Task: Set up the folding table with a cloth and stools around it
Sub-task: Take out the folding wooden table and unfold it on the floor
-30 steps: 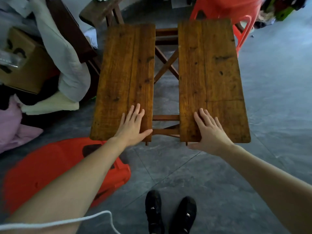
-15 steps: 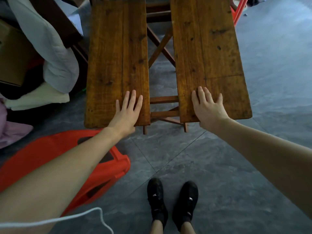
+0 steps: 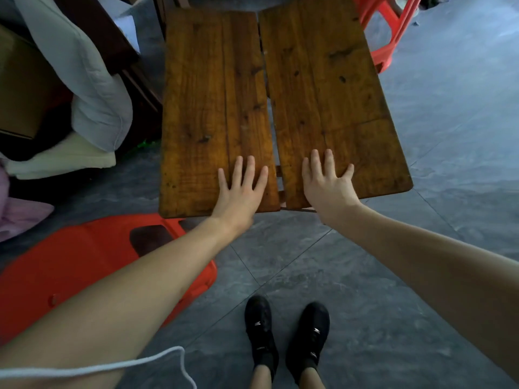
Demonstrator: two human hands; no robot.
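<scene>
The wooden folding table [image 3: 323, 88] stands in front of me on the grey floor, its two plank halves nearly together with a thin gap down the middle. My left hand [image 3: 238, 189] presses flat on the near end of the left half, fingers spread. My right hand [image 3: 327, 183] lies flat on the near end of the right half. A red plastic stool [image 3: 84, 265] lies by my left arm, low on the left. Another red stool [image 3: 390, 29] stands past the table's far right corner. No cloth for the table is in sight.
Piled at the left are a white quilt [image 3: 92, 88], a cardboard box [image 3: 19, 88], dark wooden furniture [image 3: 112, 40] and pink fabric [image 3: 19, 217]. A white cord [image 3: 118, 366] crosses the bottom left. My black shoes [image 3: 286, 332] stand on the tiled floor, which stretches open to the right.
The two table halves have slid together, closing the wide gap that showed the crossed legs. Both hands stayed flat on the near ends and moved inward with them.
</scene>
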